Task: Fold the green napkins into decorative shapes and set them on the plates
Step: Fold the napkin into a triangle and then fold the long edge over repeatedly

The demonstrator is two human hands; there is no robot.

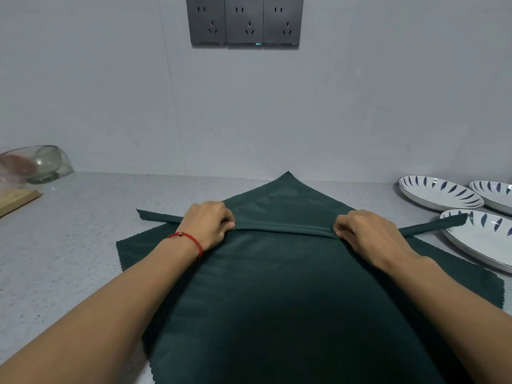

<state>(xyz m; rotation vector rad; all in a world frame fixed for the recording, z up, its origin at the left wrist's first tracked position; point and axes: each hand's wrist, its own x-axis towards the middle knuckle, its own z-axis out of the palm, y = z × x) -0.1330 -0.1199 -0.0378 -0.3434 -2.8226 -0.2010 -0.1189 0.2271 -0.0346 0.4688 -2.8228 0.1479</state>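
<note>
A dark green napkin (277,295) spreads flat beneath both forearms on a pale grey speckled counter (69,259), its far corner pointing at the wall beyond the hands, and across it lies a thin rolled band of green cloth (282,228), which the left hand (209,224) and right hand (368,234) each pinch with curled fingers. To the right of the right hand sit three white plates (440,193) with blue leaf marks, the band's right tip resting over the nearest plate's rim. Left of the left hand stand a glass bowl (41,163) and a wooden board (15,200); above the hands, three dark wall sockets (244,21) are set in the plain grey wall (110,92).
</note>
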